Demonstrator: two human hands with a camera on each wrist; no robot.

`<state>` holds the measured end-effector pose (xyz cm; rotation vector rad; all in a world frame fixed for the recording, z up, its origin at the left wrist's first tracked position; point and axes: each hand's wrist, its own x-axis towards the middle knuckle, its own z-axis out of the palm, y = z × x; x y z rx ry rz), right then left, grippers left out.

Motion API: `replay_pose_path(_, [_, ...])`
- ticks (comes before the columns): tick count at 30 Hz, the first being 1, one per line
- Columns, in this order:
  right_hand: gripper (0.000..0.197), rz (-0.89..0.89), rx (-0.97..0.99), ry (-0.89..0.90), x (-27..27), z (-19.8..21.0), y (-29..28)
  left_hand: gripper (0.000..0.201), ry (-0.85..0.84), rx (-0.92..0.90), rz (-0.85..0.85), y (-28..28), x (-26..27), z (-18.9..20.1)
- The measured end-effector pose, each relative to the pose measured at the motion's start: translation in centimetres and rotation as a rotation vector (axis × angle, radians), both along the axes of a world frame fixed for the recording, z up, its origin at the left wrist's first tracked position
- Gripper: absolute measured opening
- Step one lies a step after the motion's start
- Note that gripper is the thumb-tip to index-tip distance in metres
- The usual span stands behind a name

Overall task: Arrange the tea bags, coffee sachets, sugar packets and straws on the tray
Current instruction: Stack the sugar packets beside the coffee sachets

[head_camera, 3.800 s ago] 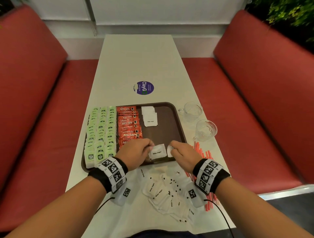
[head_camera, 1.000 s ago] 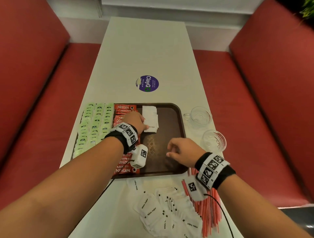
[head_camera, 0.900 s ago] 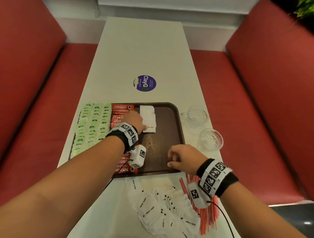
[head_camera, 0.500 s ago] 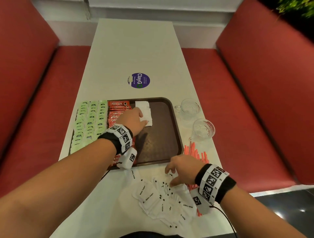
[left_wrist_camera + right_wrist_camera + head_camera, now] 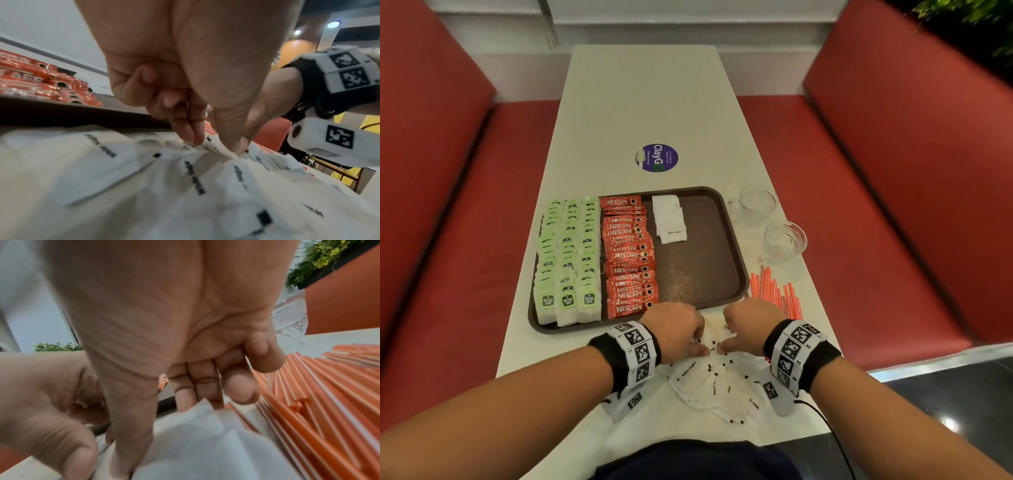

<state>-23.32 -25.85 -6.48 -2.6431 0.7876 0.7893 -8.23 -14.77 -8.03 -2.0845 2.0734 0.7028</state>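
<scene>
Head view: even, soft indoor light, table [image 5: 647, 102] bright, faint shadows only. Small glare spot on floor [image 5: 950, 423] lower right. Wide-angle bending at the edges; corners soft. Left wrist view: near sugar packets [image 5: 144, 186] blurred, ceiling lamps [image 5: 333, 24] flare. Right wrist view: motion-smeared, straws [image 5: 318, 394] soft.

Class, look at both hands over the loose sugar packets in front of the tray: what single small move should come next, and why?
Probably lift one packet from the loose sugar packets, which the left hand pinches beside the right hand, and lay it at the near end of the short sugar row: that column of the tray is mostly bare.
</scene>
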Motion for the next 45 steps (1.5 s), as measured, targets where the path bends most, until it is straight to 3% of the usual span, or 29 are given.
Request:
replay_pose_path(5, [0.042, -0.093, 0.148, -0.026, -0.3, 0.3, 0.2, 0.040, -0.080, 0.016, 0.045, -0.1, -0.8, -0.1])
replay_pose_path(8, [0.040, -0.052, 0.184, -0.020, -0.3, 0.5, 0.3, 0.032, -0.033, 0.037, 0.056, -0.4, -1.0, 0.1])
replay_pose_path(13, [0.035, 0.004, 0.187, -0.072, -0.2, 0.9, -0.1, 0.018, 0.150, 0.002, 0.101, -0.4, 0.0, 0.5])
replay_pose_path(17, [0.012, -0.071, 0.257, -0.230, 0.1, 1.3, -0.6, 0.011, 0.354, -0.142, 0.204, -0.1, 1.5, 1.1])
replay_pose_path(24, [0.020, -0.198, 0.332, -0.440, 1.1, 1.4, -1.3, 0.017, 0.599, -0.262, 0.420, -0.1, 4.2, 2.0])
replay_pose_path(35, [0.018, -0.450, 0.318, -0.750, 4.7, 1.0, -2.7, 0.025, 0.637, -0.425, 0.530, -0.7, 6.8, 3.2])
replay_pose_path(41, [0.018, -0.312, 0.437, -0.730, 6.7, 2.2, -2.6, 0.032, 0.576, -0.379, 0.454, -1.7, 7.7, 4.0])
replay_pose_path(45, [0.015, -0.302, 0.428, -0.733, 7.7, 2.0, -3.0, 0.030, 0.667, -0.450, 0.550, -2.1, 8.2, 4.2])
